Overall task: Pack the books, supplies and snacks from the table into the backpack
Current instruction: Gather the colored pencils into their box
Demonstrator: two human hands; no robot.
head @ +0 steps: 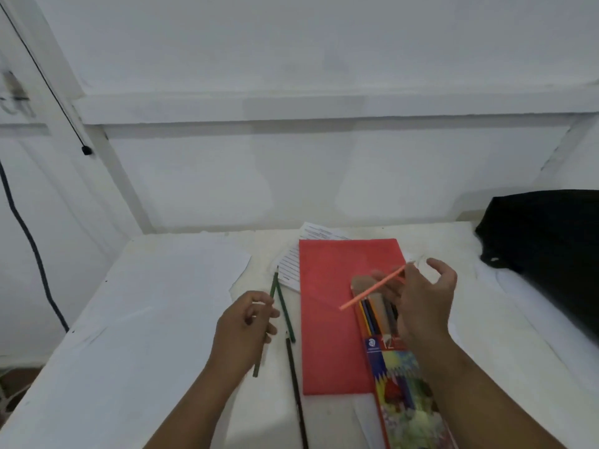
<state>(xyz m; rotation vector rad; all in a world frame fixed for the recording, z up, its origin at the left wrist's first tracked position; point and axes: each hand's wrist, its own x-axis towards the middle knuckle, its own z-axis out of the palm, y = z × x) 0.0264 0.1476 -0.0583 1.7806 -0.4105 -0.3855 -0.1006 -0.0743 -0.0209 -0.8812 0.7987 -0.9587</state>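
The backpack (547,241) was cut off at the right edge, so I saw only a dark black lump of it at the far right of the desk (136,319). The pencil box (393,367) ran off the bottom edge, and my right hand (421,306) hid part of its open top. I could not read the small words on the papers (293,267) peeking out from under the red folder (330,319).

My right fingers (410,273) pinched an orange pencil (372,291) above the open box, and my thumb stuck out loose. My left hand (243,332) curled its fingers (264,307) around a green pencil (259,361). Another green pencil (287,314) and a black pencil (296,393) lay on the desk beside the folder. The box lay on the folder's right side.

The desk was white, with a white sheet (194,270) on its left. The wall (291,76) behind was white too, and a dark cable (29,241) hung at the left.
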